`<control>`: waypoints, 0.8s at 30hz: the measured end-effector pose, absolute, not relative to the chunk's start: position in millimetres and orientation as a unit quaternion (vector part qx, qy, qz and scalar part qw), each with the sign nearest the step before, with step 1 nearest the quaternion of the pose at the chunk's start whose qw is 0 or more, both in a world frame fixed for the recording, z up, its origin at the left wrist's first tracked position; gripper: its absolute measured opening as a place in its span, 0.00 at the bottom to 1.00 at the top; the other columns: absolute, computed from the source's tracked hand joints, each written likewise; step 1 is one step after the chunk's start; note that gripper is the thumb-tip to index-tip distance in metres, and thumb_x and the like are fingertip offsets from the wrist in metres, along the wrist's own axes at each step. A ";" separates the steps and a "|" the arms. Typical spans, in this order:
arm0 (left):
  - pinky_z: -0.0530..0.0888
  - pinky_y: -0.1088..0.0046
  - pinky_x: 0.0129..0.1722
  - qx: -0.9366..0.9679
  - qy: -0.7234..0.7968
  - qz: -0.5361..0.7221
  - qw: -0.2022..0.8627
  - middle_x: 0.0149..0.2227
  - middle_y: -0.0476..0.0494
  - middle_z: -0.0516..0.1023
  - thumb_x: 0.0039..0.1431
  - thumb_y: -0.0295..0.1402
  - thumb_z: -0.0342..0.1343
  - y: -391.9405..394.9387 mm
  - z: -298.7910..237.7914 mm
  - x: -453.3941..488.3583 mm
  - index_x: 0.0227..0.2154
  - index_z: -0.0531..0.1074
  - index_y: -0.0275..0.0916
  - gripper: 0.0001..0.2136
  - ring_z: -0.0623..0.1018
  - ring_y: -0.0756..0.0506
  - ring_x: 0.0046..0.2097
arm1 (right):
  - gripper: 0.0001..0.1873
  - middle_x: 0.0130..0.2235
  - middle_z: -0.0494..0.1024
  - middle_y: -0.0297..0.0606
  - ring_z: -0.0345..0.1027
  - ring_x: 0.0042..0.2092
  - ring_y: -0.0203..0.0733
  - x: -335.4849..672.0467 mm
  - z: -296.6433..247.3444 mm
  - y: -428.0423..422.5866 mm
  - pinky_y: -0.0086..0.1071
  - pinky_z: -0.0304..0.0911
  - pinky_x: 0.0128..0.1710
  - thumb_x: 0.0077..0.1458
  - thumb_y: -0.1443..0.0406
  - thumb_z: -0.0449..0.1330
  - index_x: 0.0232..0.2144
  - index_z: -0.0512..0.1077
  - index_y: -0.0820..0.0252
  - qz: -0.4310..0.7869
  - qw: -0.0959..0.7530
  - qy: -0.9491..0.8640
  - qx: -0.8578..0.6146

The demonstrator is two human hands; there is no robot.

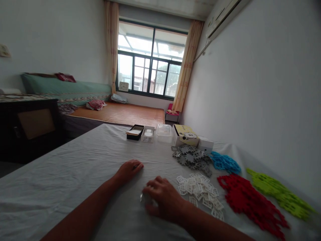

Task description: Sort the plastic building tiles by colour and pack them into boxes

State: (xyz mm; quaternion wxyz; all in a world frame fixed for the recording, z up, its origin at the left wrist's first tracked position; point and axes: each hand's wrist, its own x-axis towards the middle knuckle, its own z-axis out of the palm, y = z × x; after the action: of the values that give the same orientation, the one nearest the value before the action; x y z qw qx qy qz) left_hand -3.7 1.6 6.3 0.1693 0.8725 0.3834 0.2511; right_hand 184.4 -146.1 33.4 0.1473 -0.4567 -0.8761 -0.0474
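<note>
My left hand (129,170) rests on the white cloth with its fingers curled closed. A small dark grey thing shows between its fingers, too little of it to name. My right hand (162,196) is slightly blurred, fingers and thumb bent round something small, pale and shiny that I cannot make out. Just right of it lies a loose heap of white lattice pieces (200,188). Beyond that are grey toothed, gear-like plastic pieces (190,157). Further right are piles of blue pieces (225,163), red pieces (250,202) and lime-green pieces (279,192).
Along the table's (62,177) far edge stand a black open box (134,135), a small white box (147,138), a clear plastic container (164,134), a yellow cartoon box (187,135) and a white box (205,144). A wall borders the right side; a bed (125,113) lies beyond.
</note>
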 end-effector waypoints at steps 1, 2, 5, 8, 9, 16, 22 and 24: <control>0.66 0.74 0.41 0.875 0.380 0.249 0.169 0.34 0.46 0.78 0.61 0.43 0.42 1.7 6.0 -3.9 0.33 0.76 0.41 0.18 0.74 0.46 0.39 | 0.20 0.48 0.73 0.34 0.63 0.48 0.43 202.4 40.1 -139.8 0.36 0.60 0.48 0.50 0.58 0.61 0.46 0.68 0.50 -0.071 0.163 -0.852 -0.493; 0.66 0.74 0.41 0.877 0.376 0.248 0.169 0.34 0.46 0.78 0.61 0.43 0.42 1.8 5.8 -4.1 0.34 0.76 0.41 0.18 0.74 0.46 0.38 | 0.19 0.48 0.73 0.35 0.63 0.49 0.43 223.4 47.1 -132.4 0.37 0.60 0.48 0.50 0.60 0.60 0.46 0.68 0.51 -0.100 0.176 -0.820 -0.536; 0.66 0.74 0.40 0.878 0.374 0.248 0.169 0.34 0.46 0.78 0.61 0.43 0.42 1.7 6.0 -4.8 0.33 0.76 0.40 0.18 0.73 0.46 0.38 | 0.17 0.49 0.73 0.43 0.63 0.51 0.48 293.8 65.4 -108.8 0.40 0.60 0.48 0.54 0.64 0.56 0.47 0.70 0.58 -0.166 0.191 -0.728 -0.638; 0.66 0.75 0.40 0.872 0.379 0.252 0.178 0.33 0.47 0.78 0.61 0.44 0.42 1.2 7.1 -5.3 0.32 0.76 0.41 0.18 0.73 0.46 0.37 | 0.18 0.50 0.72 0.54 0.64 0.51 0.53 347.5 75.3 -97.2 0.43 0.60 0.48 0.57 0.62 0.53 0.47 0.70 0.67 -0.182 0.201 -0.687 -0.674; 0.67 0.75 0.40 0.870 0.381 0.253 0.183 0.33 0.47 0.78 0.60 0.44 0.43 1.2 7.4 -5.4 0.32 0.76 0.41 0.18 0.73 0.46 0.37 | 0.19 0.50 0.72 0.55 0.64 0.51 0.53 355.8 76.1 -99.1 0.43 0.60 0.49 0.57 0.61 0.52 0.47 0.70 0.68 -0.185 0.208 -0.678 -0.681; 0.68 0.74 0.41 0.858 0.390 0.256 0.212 0.36 0.47 0.79 0.59 0.46 0.44 2.6 9.5 -6.0 0.34 0.77 0.41 0.19 0.75 0.44 0.39 | 0.10 0.43 0.77 0.34 0.68 0.46 0.37 279.7 28.5 -188.0 0.31 0.62 0.48 0.58 0.64 0.53 0.42 0.70 0.53 -0.010 0.250 -0.826 -0.506; 0.68 0.74 0.43 0.854 0.406 0.247 0.213 0.37 0.47 0.79 0.59 0.48 0.44 6.7 8.2 -5.6 0.36 0.77 0.41 0.21 0.76 0.43 0.41 | 0.11 0.49 0.74 0.19 0.64 0.48 0.31 232.7 -18.7 -220.7 0.27 0.58 0.45 0.61 0.55 0.50 0.44 0.65 0.47 -0.067 0.198 -0.923 -0.324; 0.68 0.74 0.43 0.854 0.411 0.244 0.206 0.38 0.47 0.79 0.59 0.48 0.43 6.9 7.1 -5.2 0.37 0.76 0.41 0.21 0.76 0.43 0.41 | 0.12 0.50 0.74 0.20 0.63 0.49 0.32 235.6 -20.9 -219.8 0.28 0.57 0.45 0.61 0.54 0.50 0.43 0.65 0.49 -0.064 0.196 -0.917 -0.341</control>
State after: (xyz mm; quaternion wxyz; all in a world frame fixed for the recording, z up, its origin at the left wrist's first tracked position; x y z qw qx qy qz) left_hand -5.2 6.9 7.1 0.2061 0.8540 0.4105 0.2443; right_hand 235.6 -219.8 -20.9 0.1957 -0.3413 -0.9171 -0.0640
